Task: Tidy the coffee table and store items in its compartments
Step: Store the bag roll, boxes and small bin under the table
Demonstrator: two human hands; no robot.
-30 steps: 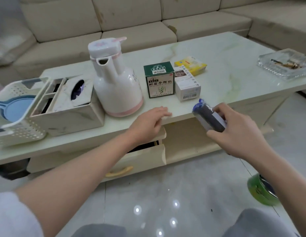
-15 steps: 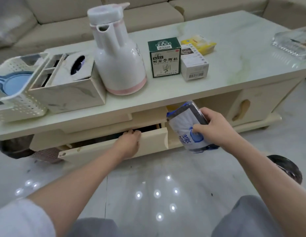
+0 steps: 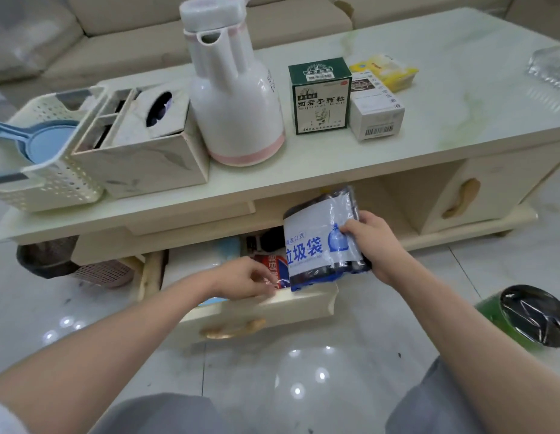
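Observation:
The coffee table (image 3: 460, 126) has its left drawer (image 3: 272, 311) pulled out towards me. My right hand (image 3: 379, 245) grips a pack of black rubbish bags (image 3: 316, 245) with a white and blue label, held upright over the drawer's right end. My left hand (image 3: 244, 277) reaches into the drawer, its fingertips pinched on the edge of a red packet (image 3: 271, 264) lying inside. On the tabletop stand a white and pink thermos jug (image 3: 235, 98), a green box (image 3: 321, 98), a white box (image 3: 375, 111) and a yellow pack (image 3: 385, 70).
A marbled tissue-box organiser (image 3: 141, 142) and a perforated cream basket (image 3: 47, 183) with a blue scoop (image 3: 44, 142) fill the table's left end. A glass ashtray (image 3: 551, 70) sits far right. A green bin (image 3: 529, 321) stands on the floor at my right; a sofa is behind.
The drawer has been pulled further out. My left hand left the drawer front and went inside. My right hand brought the rubbish-bag pack down over the drawer.

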